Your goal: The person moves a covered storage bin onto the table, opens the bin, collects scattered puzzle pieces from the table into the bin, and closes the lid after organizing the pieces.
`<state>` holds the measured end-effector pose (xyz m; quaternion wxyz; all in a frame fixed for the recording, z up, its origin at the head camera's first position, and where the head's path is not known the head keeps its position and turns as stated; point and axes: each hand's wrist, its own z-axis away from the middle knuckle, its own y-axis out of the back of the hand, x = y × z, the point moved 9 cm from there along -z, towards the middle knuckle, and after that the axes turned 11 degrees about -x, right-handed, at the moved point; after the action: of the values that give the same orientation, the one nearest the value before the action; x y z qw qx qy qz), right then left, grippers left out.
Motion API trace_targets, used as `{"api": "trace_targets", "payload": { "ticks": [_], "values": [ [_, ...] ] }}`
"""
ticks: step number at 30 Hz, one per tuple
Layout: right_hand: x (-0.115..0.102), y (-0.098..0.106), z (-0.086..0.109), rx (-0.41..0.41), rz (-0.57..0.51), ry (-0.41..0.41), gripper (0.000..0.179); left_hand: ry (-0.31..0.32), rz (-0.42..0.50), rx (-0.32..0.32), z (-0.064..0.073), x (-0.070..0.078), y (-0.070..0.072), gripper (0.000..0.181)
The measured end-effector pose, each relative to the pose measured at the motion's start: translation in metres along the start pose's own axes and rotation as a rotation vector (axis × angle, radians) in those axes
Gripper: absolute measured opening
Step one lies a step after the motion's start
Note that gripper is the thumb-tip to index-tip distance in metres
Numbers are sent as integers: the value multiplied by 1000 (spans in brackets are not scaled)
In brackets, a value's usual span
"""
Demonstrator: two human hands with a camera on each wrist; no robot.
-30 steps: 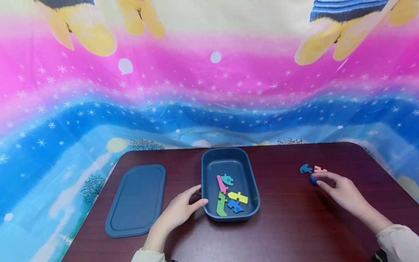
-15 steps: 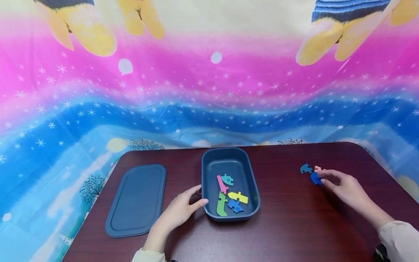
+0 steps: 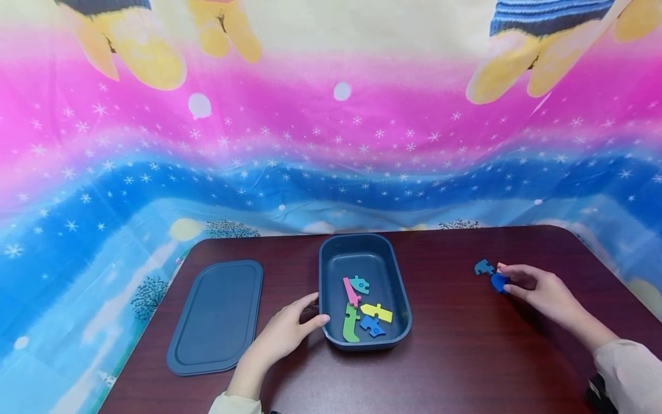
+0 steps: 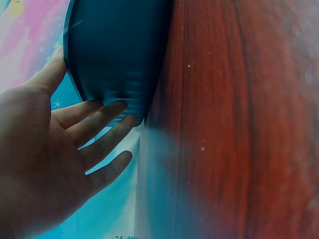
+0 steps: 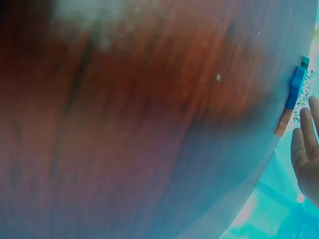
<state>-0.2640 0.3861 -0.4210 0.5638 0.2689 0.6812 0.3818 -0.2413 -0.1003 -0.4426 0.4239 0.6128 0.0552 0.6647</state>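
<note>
The dark blue-grey box (image 3: 400,287) stands uncovered in the middle of the table. Inside lie several puzzle pieces, among them a green piece (image 3: 350,325), a yellow piece (image 3: 380,313) and a pink piece (image 3: 350,290). My left hand (image 3: 284,330) touches the box's left side, thumb on the rim; in the left wrist view its outstretched fingers lie near the outer wall (image 4: 117,50). At the right, my right hand (image 3: 548,296) pinches a blue puzzle piece (image 3: 499,282) between thumb and index finger. A teal piece (image 3: 483,267) lies just beyond, and a salmon piece (image 3: 500,266) is mostly hidden behind the index finger.
A matching flat lid (image 3: 217,316) lies on the dark red wooden table (image 3: 434,368), left of the box. Behind the table hangs a patterned cloth (image 3: 331,144). The table's rounded right corner is beyond the right hand.
More of the blue piece shows beside my right fingertips, which have shifted slightly right and now cover most of the salmon piece. My left hand and the box have stayed still.
</note>
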Motion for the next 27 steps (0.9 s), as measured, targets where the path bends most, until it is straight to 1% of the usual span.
{"api": "trace_targets", "payload": {
  "ticks": [5,9,12,19,22,27],
  "values": [
    [1,-3,-2,-12,7,18,43,2,1,-2,0,0,-1,67],
    [0,-6,-6,-27,-16,27,43,-2,1,-2,0,0,0,67],
    [1,-8,-8,-39,-24,26,43,-6,-1,0,-1,0,-1,67],
    [5,-10,-11,-53,-5,7,43,-1,-3,2,-2,-1,-1,67],
    [7,-11,-13,-69,1,-1,44,0,-4,4,-2,-1,-1,66],
    [7,-13,-15,-107,-4,11,47,5,-11,4,-2,-2,-1,67]
  ]
}}
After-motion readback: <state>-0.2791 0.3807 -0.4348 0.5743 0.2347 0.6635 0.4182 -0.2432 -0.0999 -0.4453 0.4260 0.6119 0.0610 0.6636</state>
